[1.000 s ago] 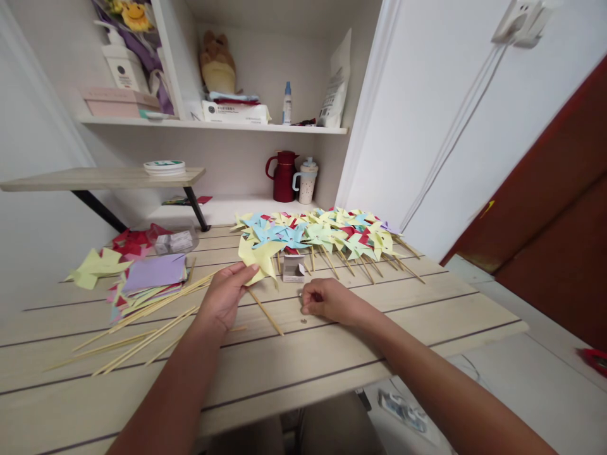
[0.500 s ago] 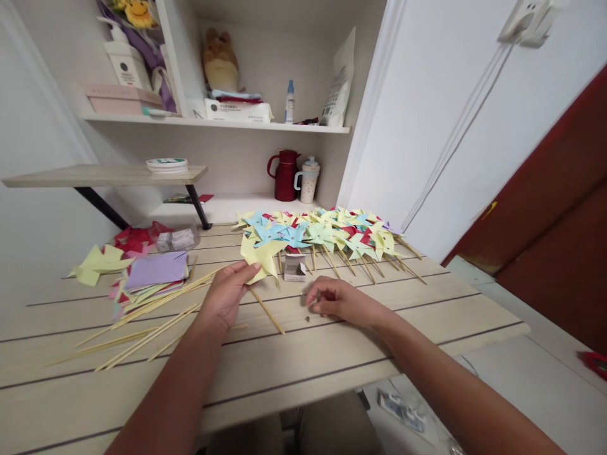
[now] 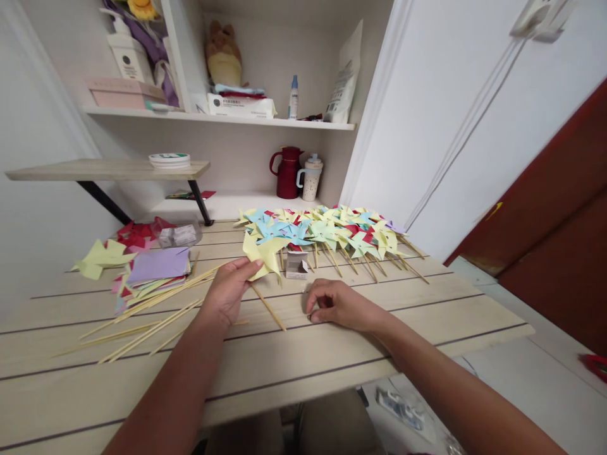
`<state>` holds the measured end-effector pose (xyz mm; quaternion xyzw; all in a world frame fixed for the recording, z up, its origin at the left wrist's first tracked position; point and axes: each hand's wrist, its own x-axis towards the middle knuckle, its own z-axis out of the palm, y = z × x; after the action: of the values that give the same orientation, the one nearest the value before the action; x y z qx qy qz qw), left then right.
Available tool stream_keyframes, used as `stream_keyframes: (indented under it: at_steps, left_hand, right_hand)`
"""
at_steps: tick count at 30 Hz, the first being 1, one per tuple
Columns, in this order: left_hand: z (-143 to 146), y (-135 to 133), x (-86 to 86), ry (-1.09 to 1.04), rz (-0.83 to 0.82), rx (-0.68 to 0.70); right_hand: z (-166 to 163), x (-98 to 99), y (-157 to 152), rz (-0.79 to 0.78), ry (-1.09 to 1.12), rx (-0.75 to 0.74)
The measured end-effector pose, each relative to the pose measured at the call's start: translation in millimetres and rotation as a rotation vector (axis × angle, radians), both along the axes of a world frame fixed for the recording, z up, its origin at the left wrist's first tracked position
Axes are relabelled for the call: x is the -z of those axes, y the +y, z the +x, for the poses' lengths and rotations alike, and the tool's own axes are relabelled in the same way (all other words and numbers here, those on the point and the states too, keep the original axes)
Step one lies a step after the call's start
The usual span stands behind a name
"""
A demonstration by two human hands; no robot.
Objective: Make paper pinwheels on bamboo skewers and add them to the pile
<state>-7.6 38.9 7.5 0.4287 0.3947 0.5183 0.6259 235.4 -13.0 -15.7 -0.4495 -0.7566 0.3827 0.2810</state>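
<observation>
My left hand (image 3: 232,287) pinches a pale yellow paper pinwheel (image 3: 263,254) between thumb and fingers. A thin wooden stick (image 3: 269,308) slants down to the right from beneath the paper and rests near the tabletop. My right hand (image 3: 334,303) is low over the table, thumb and forefinger closing at a small metal tack (image 3: 309,317). The tack is tiny and partly covered by the fingertips. Just beyond the two hands stands a small open cardboard box (image 3: 296,265).
Many finished paper pinwheels (image 3: 327,232) lie across the back of the table (image 3: 294,373). To the left are loose sticks (image 3: 147,335), stacked coloured paper (image 3: 159,264), another yellow pinwheel shape (image 3: 100,259) and a clear container (image 3: 184,235). A red jug (image 3: 288,174) and a cup (image 3: 310,180) stand behind.
My right hand has moved slightly down to the tack, and its fingertips now meet it. The left hand keeps hold of the yellow pinwheel. The view has shifted slightly.
</observation>
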Motion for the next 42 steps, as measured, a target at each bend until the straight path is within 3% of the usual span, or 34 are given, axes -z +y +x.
stream_keyframes:
  at_steps: [22, 29, 36, 42]
  left_hand:
    - [-1, 1, 2.9, 0.021, 0.018, 0.014]
    - [0, 0, 5.6, 0.018, 0.030, -0.009]
    - [1, 1, 11.0, 0.051, 0.058, -0.053]
    - [1, 0, 7.9, 0.122, 0.169, -0.169]
  right_hand:
    - [-3, -1.6, -1, -0.022, 0.010, -0.005]
    - [-5, -1.8, -3, 0.056, 0.000, -0.041]
    - [-12, -24.2, 8, 0.140, 0.159, 0.165]
    - [-43, -47.8, 17, 0.034, 0.496, 0.324]
